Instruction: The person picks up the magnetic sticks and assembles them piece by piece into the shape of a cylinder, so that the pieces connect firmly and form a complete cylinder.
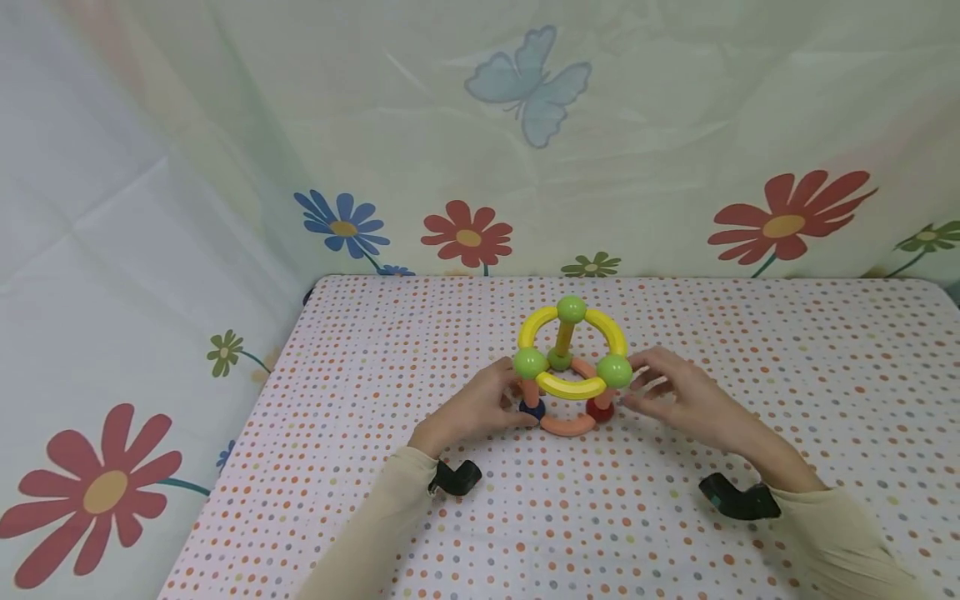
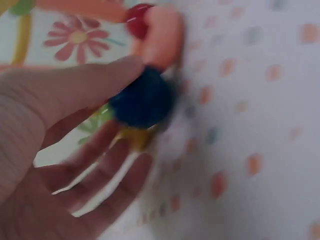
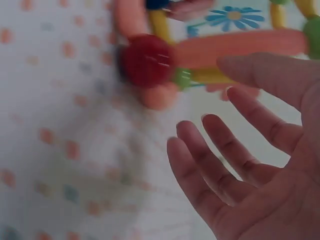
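Note:
A toy frame of thick rods and balls stands upright on the table. Its top is a yellow ring (image 1: 570,389) with green balls (image 1: 572,309) along it. Lower down are salmon curved rods (image 1: 567,427), a dark blue ball (image 2: 142,97) and a red ball (image 3: 148,61). My left hand (image 1: 487,398) is at the frame's left side, its thumb overlapping the blue ball's edge in the left wrist view and the other fingers loosely spread. On the right side my right hand (image 1: 686,398) has its fingers loosely bent, close to the red ball; contact is unclear.
A dotted cloth covers the table (image 1: 375,358). Behind it hangs a pale backdrop (image 1: 645,167) printed with flowers and a butterfly. A black wrist piece (image 1: 455,477) sits by the left sleeve, and another black piece (image 1: 738,498) by the right.

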{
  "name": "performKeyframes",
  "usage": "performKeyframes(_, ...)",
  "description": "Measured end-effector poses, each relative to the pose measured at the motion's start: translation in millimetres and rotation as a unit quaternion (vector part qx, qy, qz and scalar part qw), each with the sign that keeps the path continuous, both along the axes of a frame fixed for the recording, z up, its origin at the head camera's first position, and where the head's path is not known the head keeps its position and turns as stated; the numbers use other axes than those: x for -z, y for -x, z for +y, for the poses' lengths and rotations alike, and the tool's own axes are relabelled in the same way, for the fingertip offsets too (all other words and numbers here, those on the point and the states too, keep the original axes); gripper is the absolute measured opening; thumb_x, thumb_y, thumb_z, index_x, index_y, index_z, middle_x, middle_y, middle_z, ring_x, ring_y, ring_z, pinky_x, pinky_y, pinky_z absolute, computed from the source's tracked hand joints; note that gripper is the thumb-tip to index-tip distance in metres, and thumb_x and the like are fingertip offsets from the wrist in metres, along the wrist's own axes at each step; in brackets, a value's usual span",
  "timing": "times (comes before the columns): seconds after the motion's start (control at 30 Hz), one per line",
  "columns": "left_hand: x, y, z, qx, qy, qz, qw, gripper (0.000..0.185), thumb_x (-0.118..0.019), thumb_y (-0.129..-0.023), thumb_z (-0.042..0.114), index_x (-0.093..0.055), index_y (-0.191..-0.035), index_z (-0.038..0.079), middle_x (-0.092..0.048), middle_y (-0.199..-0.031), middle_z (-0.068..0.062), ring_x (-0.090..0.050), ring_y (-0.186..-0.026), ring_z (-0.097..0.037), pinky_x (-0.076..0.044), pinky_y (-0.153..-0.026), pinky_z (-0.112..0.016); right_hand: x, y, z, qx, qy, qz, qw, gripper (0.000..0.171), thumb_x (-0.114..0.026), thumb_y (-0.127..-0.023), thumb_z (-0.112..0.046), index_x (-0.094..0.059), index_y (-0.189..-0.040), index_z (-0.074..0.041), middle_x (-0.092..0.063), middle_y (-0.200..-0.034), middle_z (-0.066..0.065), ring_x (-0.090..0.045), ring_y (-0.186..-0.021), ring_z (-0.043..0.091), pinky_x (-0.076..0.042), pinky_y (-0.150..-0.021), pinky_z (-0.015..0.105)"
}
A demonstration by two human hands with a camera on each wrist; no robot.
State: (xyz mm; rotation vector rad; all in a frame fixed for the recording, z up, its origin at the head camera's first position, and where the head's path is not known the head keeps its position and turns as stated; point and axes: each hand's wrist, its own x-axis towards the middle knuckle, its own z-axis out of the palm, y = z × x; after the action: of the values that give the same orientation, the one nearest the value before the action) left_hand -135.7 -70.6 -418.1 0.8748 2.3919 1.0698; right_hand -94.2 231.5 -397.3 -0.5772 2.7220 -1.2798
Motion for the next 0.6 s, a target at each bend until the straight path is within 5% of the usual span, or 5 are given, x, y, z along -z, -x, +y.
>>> performKeyframes(0.2,5.0,-8.3,7,0.007,0.006,0.060,0.9982,0.016,-0.082,-0.092,0.014,-0.068,-0.099,0.010,-0.065,-0.118,-0.004,-0.056,-0.107,-0.013,-0.053,-0.085,-0.021,26.2,-2.9,-15,-0.037,0.050,-0.037,0.997,0.032,-0.080,-0.089,0.004,-0.064,-0.117,-0.001,-0.063,-0.112,0.012,-0.068,-0.096,0.024,-0.060,-0.075,0.031)
performKeyframes(0.6,0.4,-13.4,3,0.002,0.053,0.079,0.9954,0.015,-0.080,-0.094,0.016,-0.070,-0.103,0.010,-0.065,-0.118,-0.004,-0.056,-0.109,-0.015,-0.051,-0.089,-0.022,29.9,-3.9,-27,-0.015,0.056,-0.047,0.997,0.017,-0.076,-0.094,0.001,-0.067,-0.107,-0.007,-0.063,-0.108,0.007,-0.067,-0.092,0.019,-0.059,-0.077,0.031)
